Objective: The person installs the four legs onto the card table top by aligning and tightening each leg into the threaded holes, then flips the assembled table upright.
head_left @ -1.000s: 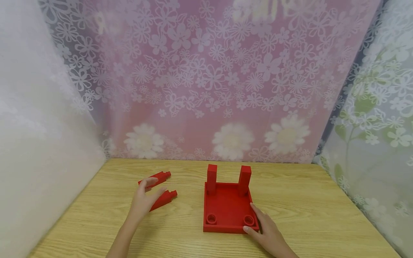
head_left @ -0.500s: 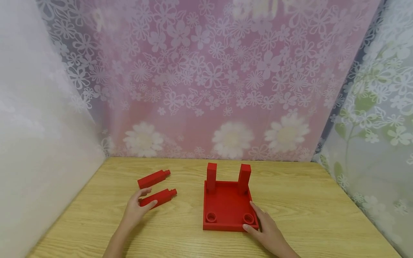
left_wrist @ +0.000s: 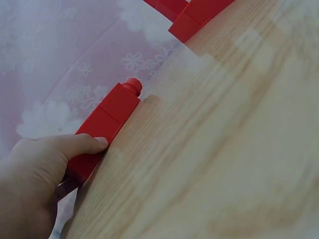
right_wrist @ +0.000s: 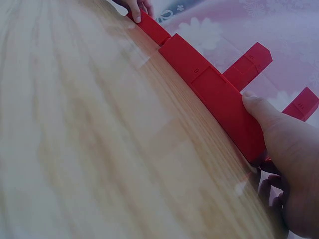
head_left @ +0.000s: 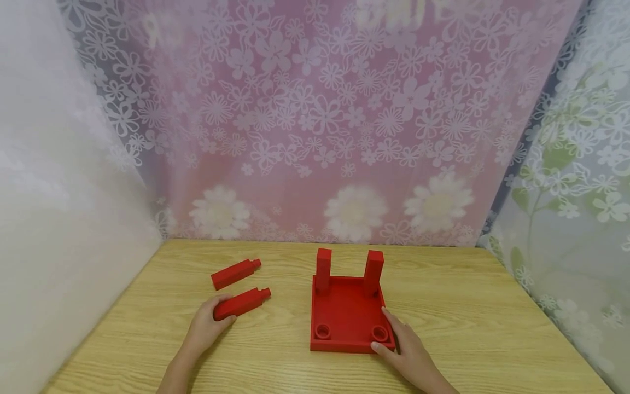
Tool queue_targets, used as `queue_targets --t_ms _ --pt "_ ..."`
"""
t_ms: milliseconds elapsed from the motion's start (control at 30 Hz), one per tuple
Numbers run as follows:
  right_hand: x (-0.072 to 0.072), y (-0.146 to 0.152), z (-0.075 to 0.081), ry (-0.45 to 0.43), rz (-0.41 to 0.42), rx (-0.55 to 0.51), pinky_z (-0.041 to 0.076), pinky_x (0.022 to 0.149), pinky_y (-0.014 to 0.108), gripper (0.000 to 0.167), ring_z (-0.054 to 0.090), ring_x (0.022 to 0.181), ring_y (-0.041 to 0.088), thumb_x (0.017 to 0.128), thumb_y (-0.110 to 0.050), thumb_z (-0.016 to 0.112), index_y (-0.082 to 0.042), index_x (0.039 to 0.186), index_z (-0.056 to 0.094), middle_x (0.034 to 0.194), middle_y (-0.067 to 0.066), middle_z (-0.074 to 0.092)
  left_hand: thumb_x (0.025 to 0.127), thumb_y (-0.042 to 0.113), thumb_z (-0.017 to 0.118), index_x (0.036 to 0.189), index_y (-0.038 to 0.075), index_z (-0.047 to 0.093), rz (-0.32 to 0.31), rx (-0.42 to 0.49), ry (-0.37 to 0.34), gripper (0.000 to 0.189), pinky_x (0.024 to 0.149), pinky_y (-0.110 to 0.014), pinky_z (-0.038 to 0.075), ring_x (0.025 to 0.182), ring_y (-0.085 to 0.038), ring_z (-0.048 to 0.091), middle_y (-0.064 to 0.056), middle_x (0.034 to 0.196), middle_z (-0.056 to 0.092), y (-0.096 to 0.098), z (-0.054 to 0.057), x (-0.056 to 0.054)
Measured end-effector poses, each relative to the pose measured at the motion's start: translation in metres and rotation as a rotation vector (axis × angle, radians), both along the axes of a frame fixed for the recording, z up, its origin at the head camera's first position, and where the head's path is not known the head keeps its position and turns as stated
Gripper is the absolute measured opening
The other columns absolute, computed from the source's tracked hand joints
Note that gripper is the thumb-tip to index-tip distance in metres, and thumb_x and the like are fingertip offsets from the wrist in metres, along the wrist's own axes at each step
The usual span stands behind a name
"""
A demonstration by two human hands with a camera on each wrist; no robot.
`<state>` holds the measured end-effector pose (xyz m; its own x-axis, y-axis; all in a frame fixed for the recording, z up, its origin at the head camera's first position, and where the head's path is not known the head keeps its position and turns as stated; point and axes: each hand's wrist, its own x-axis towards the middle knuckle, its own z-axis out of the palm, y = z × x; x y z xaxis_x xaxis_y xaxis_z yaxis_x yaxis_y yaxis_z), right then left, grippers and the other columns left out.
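Observation:
My left hand (head_left: 204, 328) grips the near end of a loose red table leg (head_left: 243, 304), a square bar with a round knob at its far end. In the left wrist view the thumb lies along the top of this leg, which rests low against the wooden surface. A red square tabletop (head_left: 348, 314) lies upside down with its rim up. Two legs stand upright at its far corners, and two round sockets (head_left: 322, 331) show at its near corners. My right hand (head_left: 410, 353) holds the tabletop's near right corner, thumb on the front side; its other fingers are partly hidden.
A second loose red leg (head_left: 235, 274) lies behind the held one, roughly parallel to it. The wooden table (head_left: 275, 364) ends at a pink flowered curtain (head_left: 305, 137) at the back. Pale sheets hang at the left and right.
My left hand has come down and back from over the two loose legs and closed on the nearer one. My right hand and the tabletop stay in place.

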<state>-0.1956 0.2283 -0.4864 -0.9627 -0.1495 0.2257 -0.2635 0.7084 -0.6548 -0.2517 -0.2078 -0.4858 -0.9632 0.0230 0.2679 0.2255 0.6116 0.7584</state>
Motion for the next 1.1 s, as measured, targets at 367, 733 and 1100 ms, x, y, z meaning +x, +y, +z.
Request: queue_targets --t_ms 367,733,1100 --pt "0.001 -0.001 0.000 -0.035 -0.008 0.014 0.015 0.102 0.055 0.082 0.033 0.126 0.038 0.081 -0.052 0.063 -0.007 0.142 0.032 0.138 0.017 0.039 0.073 0.006 0.077 0.114 0.002 0.061 0.030 0.026 0.003 0.044 0.087 -0.043 0.041 0.104 -0.032 0.053 -0.018 0.115 0.057 0.006 0.006 0.001" --pt "-0.001 0.000 -0.002 -0.038 -0.008 0.016 0.015 0.102 0.055 0.082 0.032 0.126 0.038 0.081 -0.053 0.062 -0.008 0.143 0.032 0.138 0.016 0.039 0.074 0.006 0.076 0.116 0.003 0.061 0.004 0.060 -0.012 0.045 0.072 -0.035 0.047 0.086 -0.023 0.057 -0.013 0.112 0.058 0.018 0.035 0.007" --pt "-0.001 0.001 -0.002 -0.046 -0.011 -0.001 0.014 0.103 0.054 0.083 0.030 0.127 0.038 0.081 -0.052 0.063 -0.008 0.143 0.031 0.139 0.016 0.037 0.073 0.014 0.078 0.114 0.010 0.064 -0.075 -0.028 0.084 0.044 0.074 -0.038 0.045 0.096 -0.024 0.053 -0.005 0.111 0.059 0.037 0.072 0.012"
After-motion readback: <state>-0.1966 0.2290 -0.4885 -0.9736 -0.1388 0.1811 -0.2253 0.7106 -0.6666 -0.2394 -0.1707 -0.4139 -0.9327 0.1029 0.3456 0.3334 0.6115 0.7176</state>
